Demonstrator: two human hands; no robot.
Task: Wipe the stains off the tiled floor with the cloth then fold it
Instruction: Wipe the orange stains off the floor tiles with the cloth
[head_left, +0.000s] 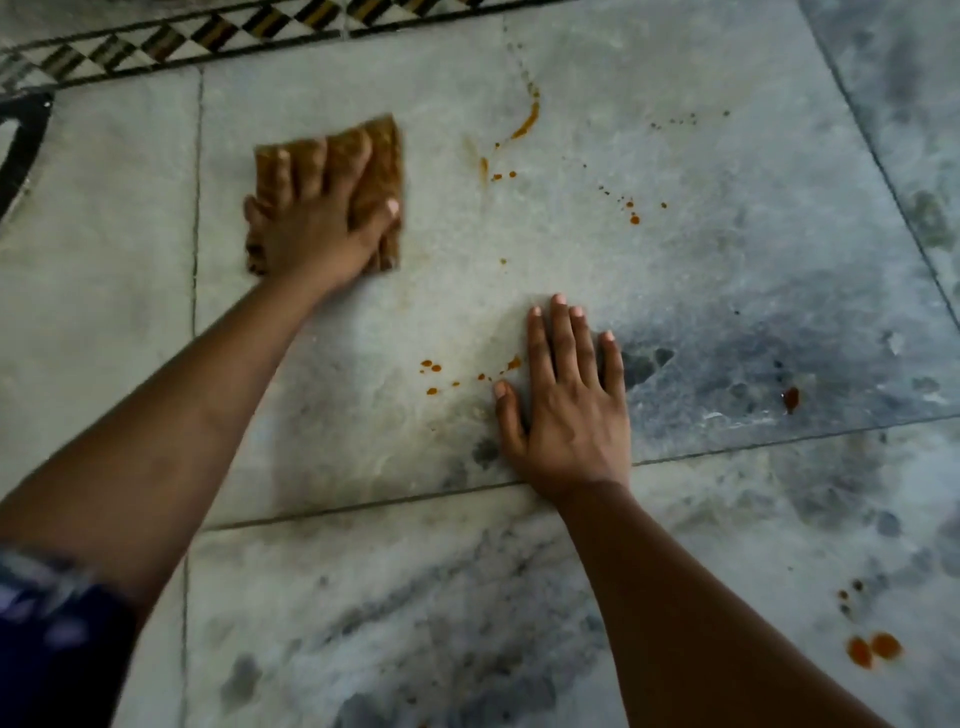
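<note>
My left hand presses flat on a folded brown cloth at the upper left of a large grey marble tile. The cloth looks blurred. My right hand lies flat on the bare tile with fingers spread, holding nothing. Orange stains mark the floor: a curved streak to the right of the cloth, small drops further right, a line of drops just left of my right hand, a dark drop at the right, and larger blobs at the lower right.
A patterned black, white and brown border strip runs along the far edge of the floor. A dark curved inlay sits at the far left. Grout lines separate the tiles.
</note>
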